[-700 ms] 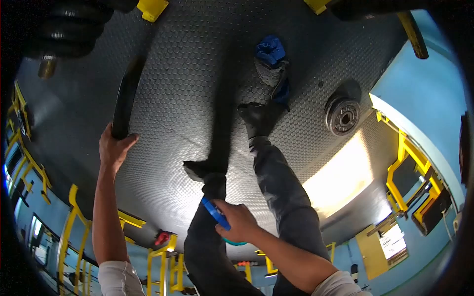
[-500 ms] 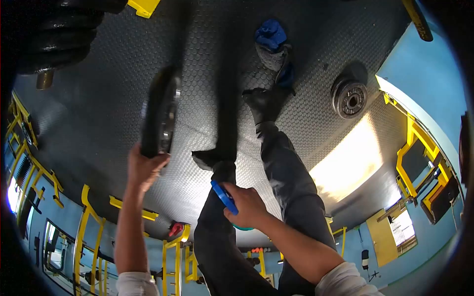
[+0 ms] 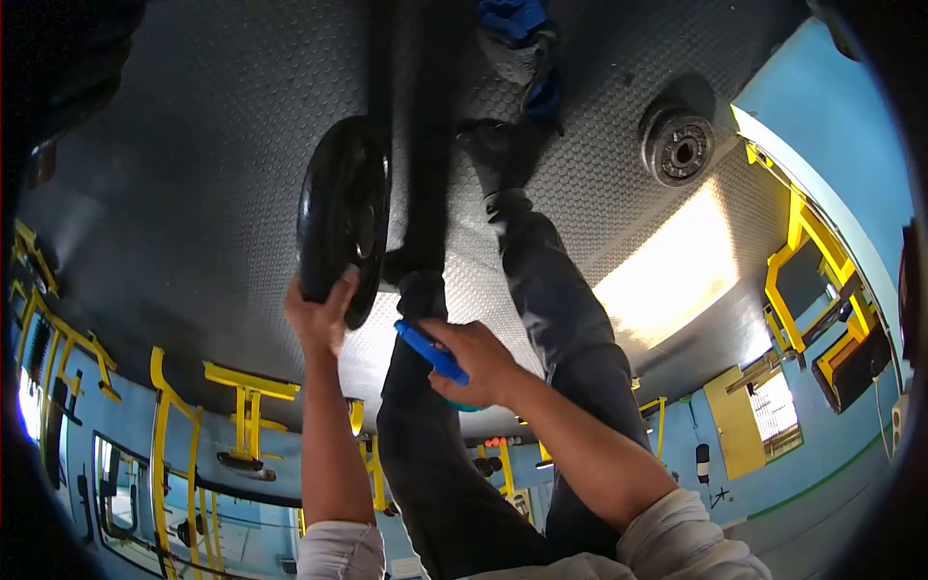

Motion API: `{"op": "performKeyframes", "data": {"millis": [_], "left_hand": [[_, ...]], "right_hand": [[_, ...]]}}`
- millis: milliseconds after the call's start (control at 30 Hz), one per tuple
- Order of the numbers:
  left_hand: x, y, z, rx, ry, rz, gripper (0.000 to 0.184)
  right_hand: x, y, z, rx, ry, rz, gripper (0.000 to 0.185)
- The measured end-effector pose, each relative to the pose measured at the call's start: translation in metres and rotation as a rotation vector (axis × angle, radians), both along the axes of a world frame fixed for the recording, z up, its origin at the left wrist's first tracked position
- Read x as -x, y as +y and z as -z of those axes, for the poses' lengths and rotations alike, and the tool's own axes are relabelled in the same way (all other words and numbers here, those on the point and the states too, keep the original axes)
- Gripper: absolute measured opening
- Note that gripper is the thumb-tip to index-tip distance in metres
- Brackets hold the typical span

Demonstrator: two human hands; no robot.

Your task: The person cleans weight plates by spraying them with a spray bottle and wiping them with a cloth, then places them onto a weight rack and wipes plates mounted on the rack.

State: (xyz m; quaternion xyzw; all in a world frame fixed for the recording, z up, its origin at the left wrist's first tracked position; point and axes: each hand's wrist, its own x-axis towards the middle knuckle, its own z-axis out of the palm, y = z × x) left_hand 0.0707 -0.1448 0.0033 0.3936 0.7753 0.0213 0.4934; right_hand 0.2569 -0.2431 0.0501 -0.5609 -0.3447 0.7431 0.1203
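My left hand (image 3: 324,314) is closed on the lower rim of a black weight plate (image 3: 333,208), with the thumb on its face. The plate stands nearly on edge above the floor, left of my legs. My right hand (image 3: 474,362) is closed around a bright blue plastic object (image 3: 432,352); its kind is unclear. A teal part (image 3: 464,405) shows beneath that hand, partly hidden by the fingers. Both hands are in front of my dark trousers (image 3: 425,454), apart from each other.
Stacked small weight plates (image 3: 679,147) lie on the textured black floor (image 3: 261,193) at right. A blue and grey cloth (image 3: 517,48) lies near my foot. Dark weights (image 3: 72,72) are at upper left. Yellow gym machines (image 3: 817,261) line the walls.
The weight plate has moved right with my left hand and turned to show more of its face. My right hand keeps the blue object, now tilted flatter. The view has shifted.
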Motion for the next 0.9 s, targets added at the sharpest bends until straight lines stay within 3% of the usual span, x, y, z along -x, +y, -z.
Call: {"op": "performKeyframes", "data": {"millis": [67, 167, 367, 667, 733, 833, 900], "left_hand": [[0.039, 0.004, 0.016, -0.065, -0.043, -0.149, 0.034], [0.081, 0.021, 0.032, -0.101, -0.087, -0.304, 0.038], [0.11, 0.049, 0.058, -0.073, -0.103, -0.336, 0.041], [0.095, 0.045, 0.044, -0.069, -0.02, -0.306, 0.042], [0.089, 0.042, 0.044, -0.09, -0.03, -0.332, 0.042], [0.086, 0.039, 0.039, -0.082, -0.015, -0.297, 0.043], [0.085, 0.035, 0.037, -0.086, -0.004, -0.291, 0.045]], "right_hand": [[-0.004, 0.011, 0.006, 0.034, 0.016, -0.037, 0.061], [0.005, 0.025, 0.049, -0.223, -0.065, -0.062, 0.064], [0.016, 0.085, 0.112, -0.254, -0.061, -0.35, 0.06], [0.057, 0.06, 0.114, -0.196, -0.018, -0.573, 0.058], [0.057, 0.046, 0.12, -0.284, -0.05, -0.494, 0.054], [0.044, 0.036, 0.142, -0.082, -0.14, -0.569, 0.048], [0.033, 0.029, 0.165, -0.057, -0.324, -0.357, 0.044]]}}
